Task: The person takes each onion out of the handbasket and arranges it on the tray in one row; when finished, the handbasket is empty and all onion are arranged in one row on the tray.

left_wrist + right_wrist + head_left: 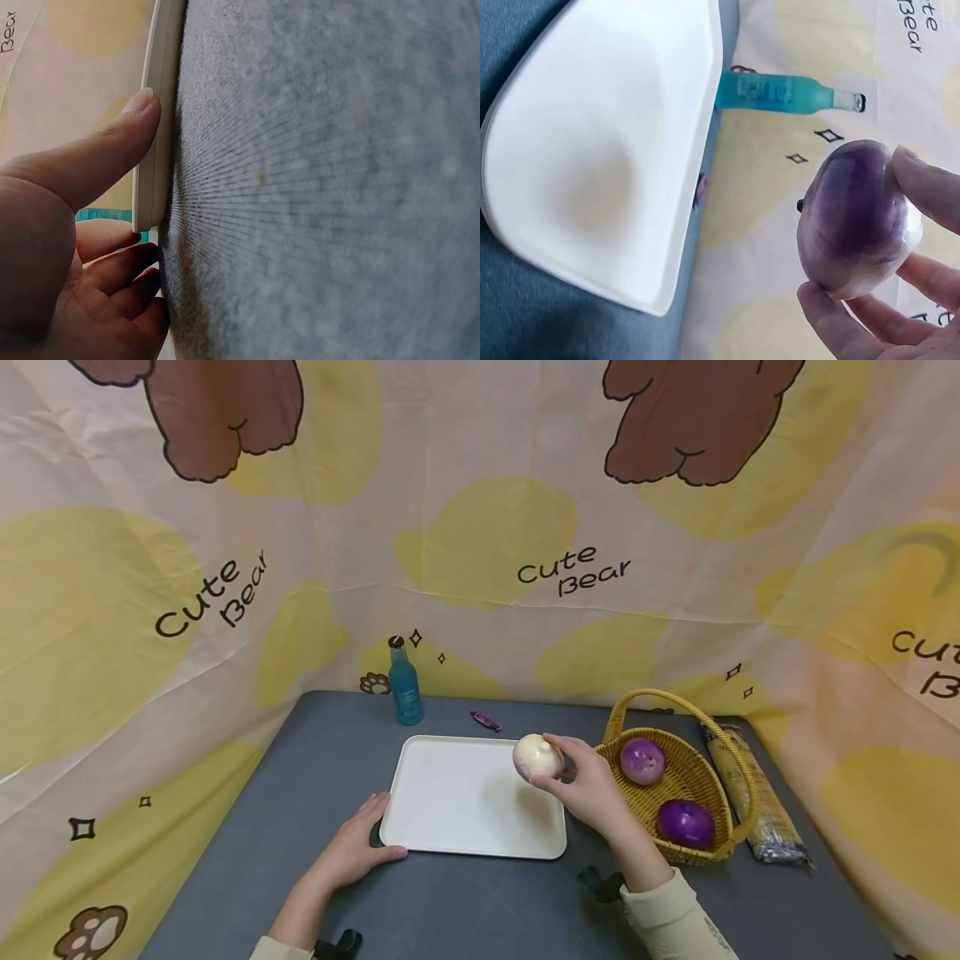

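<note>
A white rectangular tray lies on the grey table. My left hand holds the tray's near left corner, thumb along the front rim and fingers at the left side. In the left wrist view that thumb lies on the rim, with curled fingers past the corner. Above the tray's right end, my right hand pinches a round white-and-purple vegetable between thumb and fingers. Seen from the right wrist, the vegetable is glossy, with a purple patch and a small dark stem.
Right of the tray stands a yellow wicker basket holding a light purple ball-shaped item and a deep purple one. Beyond it lies a long plastic packet. A blue bottle and a purple-wrapped candy are behind the tray.
</note>
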`<state>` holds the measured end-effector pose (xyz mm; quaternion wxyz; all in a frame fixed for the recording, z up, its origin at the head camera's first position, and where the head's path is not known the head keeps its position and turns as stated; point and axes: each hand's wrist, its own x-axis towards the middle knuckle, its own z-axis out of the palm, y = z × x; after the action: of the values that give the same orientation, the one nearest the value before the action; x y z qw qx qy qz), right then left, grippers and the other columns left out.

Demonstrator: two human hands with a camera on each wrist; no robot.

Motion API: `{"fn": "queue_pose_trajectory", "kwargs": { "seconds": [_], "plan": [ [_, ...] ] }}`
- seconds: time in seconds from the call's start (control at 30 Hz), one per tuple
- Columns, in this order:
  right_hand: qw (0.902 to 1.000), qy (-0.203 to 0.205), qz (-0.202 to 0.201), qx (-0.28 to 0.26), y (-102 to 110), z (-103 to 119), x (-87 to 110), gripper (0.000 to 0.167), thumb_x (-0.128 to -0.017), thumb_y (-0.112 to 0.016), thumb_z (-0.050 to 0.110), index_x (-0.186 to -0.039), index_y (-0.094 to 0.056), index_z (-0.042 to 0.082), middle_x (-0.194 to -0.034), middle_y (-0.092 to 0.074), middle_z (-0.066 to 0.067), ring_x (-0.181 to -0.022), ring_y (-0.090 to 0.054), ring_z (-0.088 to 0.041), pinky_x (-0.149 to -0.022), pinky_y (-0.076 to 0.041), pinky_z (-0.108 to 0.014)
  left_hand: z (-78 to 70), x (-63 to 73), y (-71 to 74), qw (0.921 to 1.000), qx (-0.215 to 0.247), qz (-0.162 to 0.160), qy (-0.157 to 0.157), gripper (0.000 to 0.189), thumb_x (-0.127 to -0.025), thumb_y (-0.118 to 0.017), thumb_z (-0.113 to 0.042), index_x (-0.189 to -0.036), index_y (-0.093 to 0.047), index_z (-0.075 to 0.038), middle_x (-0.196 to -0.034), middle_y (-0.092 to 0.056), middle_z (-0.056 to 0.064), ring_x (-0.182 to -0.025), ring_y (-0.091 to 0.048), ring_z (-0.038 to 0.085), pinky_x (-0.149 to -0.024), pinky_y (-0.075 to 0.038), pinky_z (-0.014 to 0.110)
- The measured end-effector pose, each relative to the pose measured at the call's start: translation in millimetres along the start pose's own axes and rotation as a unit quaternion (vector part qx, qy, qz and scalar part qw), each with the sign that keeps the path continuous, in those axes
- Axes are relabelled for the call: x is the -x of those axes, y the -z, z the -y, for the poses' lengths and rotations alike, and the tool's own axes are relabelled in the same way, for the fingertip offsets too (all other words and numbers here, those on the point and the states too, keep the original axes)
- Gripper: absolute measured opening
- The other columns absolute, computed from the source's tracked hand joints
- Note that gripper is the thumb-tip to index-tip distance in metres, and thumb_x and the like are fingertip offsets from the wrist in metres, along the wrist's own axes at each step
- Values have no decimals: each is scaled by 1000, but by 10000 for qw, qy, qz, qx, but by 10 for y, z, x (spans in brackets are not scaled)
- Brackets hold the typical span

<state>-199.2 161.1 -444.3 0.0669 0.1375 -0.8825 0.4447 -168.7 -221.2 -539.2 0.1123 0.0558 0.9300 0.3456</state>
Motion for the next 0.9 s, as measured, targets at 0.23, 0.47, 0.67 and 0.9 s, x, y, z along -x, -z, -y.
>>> {"fn": "queue_pose_trajectory", "kwargs": {
  "seconds": [0.23,0.47,0.67,0.9],
  "plan": [
    [9999,-86,123,-44,-145,31,-58,66,-80,-88,27,-138,-61,11,-136,-62,-12,-123,-60,-29,-91,-59,-44,-10,18,20,10000,-26,-42,-2,108,-78,-85,-48,-158,-30,-1,-164,-28,22,-153,-19,42,-118,-25,64],
    [9998,3,183,58,-255,73,-91,65,-80,-88,26,-138,-62,12,-136,-62,-11,-125,-60,-29,-90,-59,-45,-12,-9,4,10000,-25,-7,11,108,-78,-84,-50,-159,-28,-3,-165,-27,21,-154,-19,41,-119,-25,63],
    [9995,96,279,-69,-412,104,-126,63,-80,-88,22,-137,-63,12,-135,-63,-8,-124,-60,-26,-89,-60,-41,13,4,9,9999,-4,-82,-68,108,-78,-85,-47,-158,-29,-1,-164,-28,22,-153,-19,42,-118,-25,64],
    [9988,188,419,-169,-574,136,-165,62,-80,-88,19,-136,-63,8,-136,-63,-9,-125,-60,-26,-88,-60,-36,10,16,-4,9999,14,-82,-105,107,-78,-85,-48,-158,-30,-1,-163,-29,22,-153,-19,42,-118,-25,64]
  ]
}}
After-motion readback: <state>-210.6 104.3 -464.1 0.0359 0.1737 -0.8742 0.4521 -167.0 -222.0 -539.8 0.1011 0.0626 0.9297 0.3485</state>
